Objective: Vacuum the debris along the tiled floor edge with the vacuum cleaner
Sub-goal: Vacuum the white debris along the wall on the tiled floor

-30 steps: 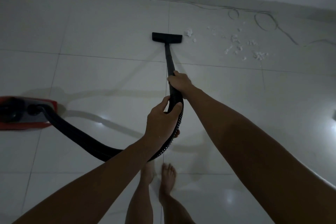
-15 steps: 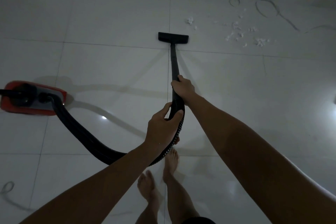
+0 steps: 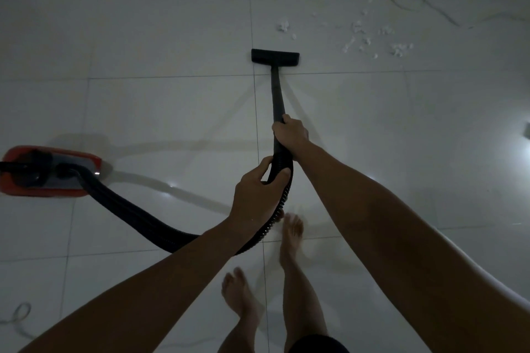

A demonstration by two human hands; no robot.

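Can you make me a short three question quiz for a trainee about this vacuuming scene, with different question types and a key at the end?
1. True or false: the floor nozzle is already covering the white debris.
2. Multiple choice: where does the red vacuum body sit from the person's view? A) to the left B) to the right C) against the far wall
3. Short answer: which of the two hands grips the black wand nearer the nozzle?

Key:
1. False. The debris lies apart from the nozzle, beyond it and to its right.
2. A
3. The right hand; the left hand holds lower, where the ribbed hose begins.
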